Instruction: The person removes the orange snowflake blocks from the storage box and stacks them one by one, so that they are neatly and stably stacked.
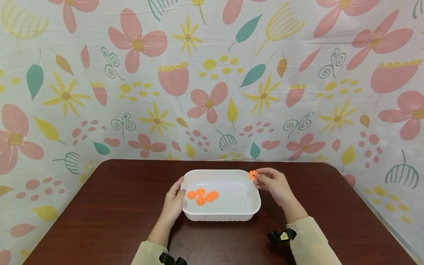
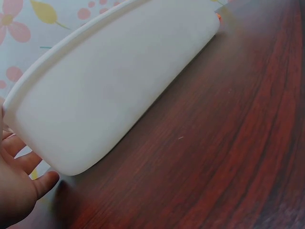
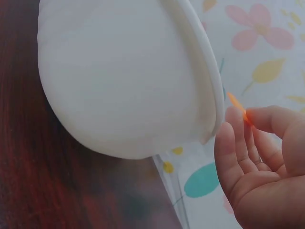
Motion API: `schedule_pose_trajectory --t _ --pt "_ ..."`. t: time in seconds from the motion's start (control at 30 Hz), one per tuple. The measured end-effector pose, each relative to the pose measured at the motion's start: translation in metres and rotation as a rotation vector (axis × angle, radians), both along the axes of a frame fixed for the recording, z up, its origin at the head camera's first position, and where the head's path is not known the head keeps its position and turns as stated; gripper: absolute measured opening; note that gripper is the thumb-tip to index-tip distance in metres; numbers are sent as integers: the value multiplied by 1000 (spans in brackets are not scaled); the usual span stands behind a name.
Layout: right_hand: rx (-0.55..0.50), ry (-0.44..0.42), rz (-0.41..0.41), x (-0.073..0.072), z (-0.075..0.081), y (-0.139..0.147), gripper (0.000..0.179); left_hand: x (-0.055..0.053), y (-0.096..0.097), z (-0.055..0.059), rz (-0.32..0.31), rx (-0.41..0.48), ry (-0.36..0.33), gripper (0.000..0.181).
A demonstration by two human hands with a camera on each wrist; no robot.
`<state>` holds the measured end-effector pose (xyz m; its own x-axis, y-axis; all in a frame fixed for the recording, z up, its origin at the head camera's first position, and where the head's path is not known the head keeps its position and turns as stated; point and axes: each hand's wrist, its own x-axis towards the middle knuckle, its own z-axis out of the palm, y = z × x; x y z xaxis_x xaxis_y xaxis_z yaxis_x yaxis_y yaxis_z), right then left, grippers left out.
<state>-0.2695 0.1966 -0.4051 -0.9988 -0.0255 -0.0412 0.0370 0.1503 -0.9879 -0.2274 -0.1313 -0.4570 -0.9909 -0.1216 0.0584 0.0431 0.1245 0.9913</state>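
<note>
Right fingers (image 1: 267, 171), pinched orange disc (image 1: 251, 174) (partly covered)

The table (image 1: 116, 213) has a dark reddish-brown, wood-grained surface with rounded far corners. Directly on it stands a white tub (image 1: 222, 217), near the far edge, roughly midway between the left and right edges, its long sides roughly parallel to the far edge.

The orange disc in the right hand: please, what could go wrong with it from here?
The orange disc is pinched near the rim of the white tray, so it might slip and land outside, on the table. Also, the left hand is on the tray's opposite end; a push there could shift the tray.
</note>
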Motion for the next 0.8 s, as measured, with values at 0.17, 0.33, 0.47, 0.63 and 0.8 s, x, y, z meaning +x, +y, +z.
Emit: schedule_pose_trajectory --t 0.17,0.33,0.47,0.63,0.8 --pt "-63 3 -21 6 -10 13 38 1 2 -2 -12 0 -3 47" --pt "-120 9 -63 11 -14 25 30 -1 3 0 -14 3 2 47" --pt "-88 35 -100 9 -14 32 29 -4 2 2 -13 1 1 48" --pt "-16 42 -136 6 -17 39 32 -3 -1 2 -9 1 -2 48" --pt "-44 11 -158 6 -20 49 24 -3 -1 1 -11 4 -22 48"
